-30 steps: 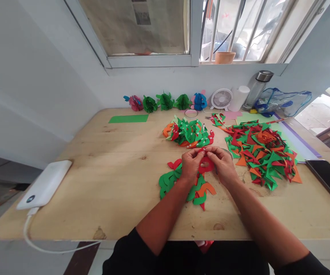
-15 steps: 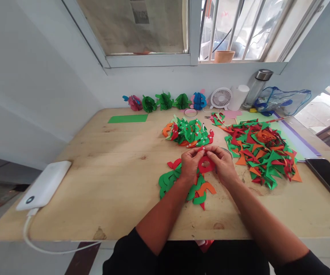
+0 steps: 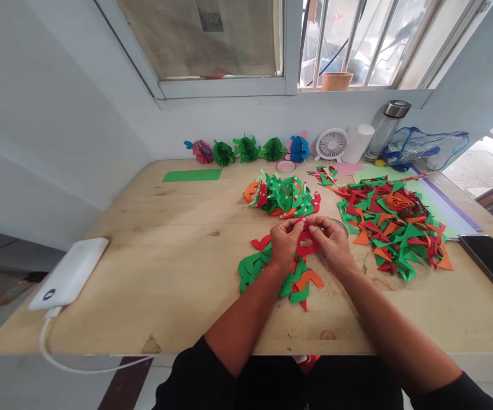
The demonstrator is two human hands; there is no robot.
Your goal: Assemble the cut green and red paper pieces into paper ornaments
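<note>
Between my two hands is a red paper cutout (image 3: 307,246), curved with a gap in its middle. My left hand (image 3: 285,242) pinches its upper left edge, and my right hand (image 3: 330,242) pinches the upper right. A small white patch shows near the fingertips. Under and beside my left hand lies a loose pile of green paper cutouts (image 3: 250,266) with red and orange ones (image 3: 309,279) among them. Just beyond my hands is a heap of curved cutouts (image 3: 286,195), mostly green, several bearing small white patches. A roll of tape (image 3: 341,228) is partly hidden behind my right hand.
Paper scraps (image 3: 395,228) are heaped at the right, beside a phone (image 3: 492,267). Along the wall stand folded paper figures (image 3: 246,149), a small fan (image 3: 332,145) and a bottle (image 3: 387,131). A green strip (image 3: 192,175) lies back left; a white power bank (image 3: 70,273) sits at the left edge.
My hands stay at the same spot with the red cutout, the fingers shifting only slightly at its top. The whole view has moved a little; nothing was put down or picked up.
</note>
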